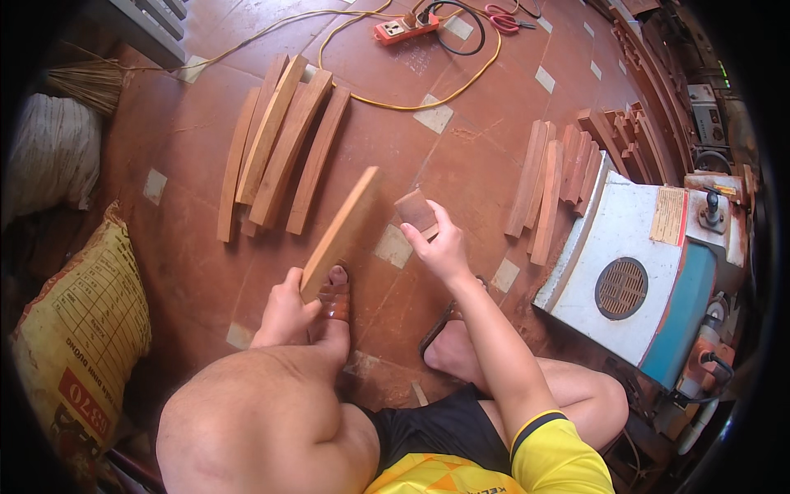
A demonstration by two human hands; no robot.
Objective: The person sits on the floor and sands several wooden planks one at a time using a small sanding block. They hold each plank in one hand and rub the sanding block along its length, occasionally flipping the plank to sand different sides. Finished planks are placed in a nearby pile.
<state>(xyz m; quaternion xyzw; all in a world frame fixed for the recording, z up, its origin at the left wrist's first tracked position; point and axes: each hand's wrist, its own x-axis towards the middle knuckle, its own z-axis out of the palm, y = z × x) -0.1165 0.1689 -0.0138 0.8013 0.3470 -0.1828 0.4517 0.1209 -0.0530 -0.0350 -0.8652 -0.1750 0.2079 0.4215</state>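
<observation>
My left hand (284, 311) is closed round the lower end of a wooden strip (344, 226), which slants up and away above the floor. In my right hand (442, 247), pinched between thumb and fingers, is a small rectangular block (415, 211) with a flat brown face. The block is to the right of the strip's upper end, and the two are apart. Beyond my left hand, several slightly curved wooden pieces (284, 152) lie in a loose pile on the tiled floor.
More wooden pieces (549, 193) lie at the right, beside a white and teal machine casing (568, 284) with a round grille. An orange power strip (403, 30) and a yellow cord (473, 86) are at the far side. Filled sacks (82, 329) and a straw broom (86, 86) are at left.
</observation>
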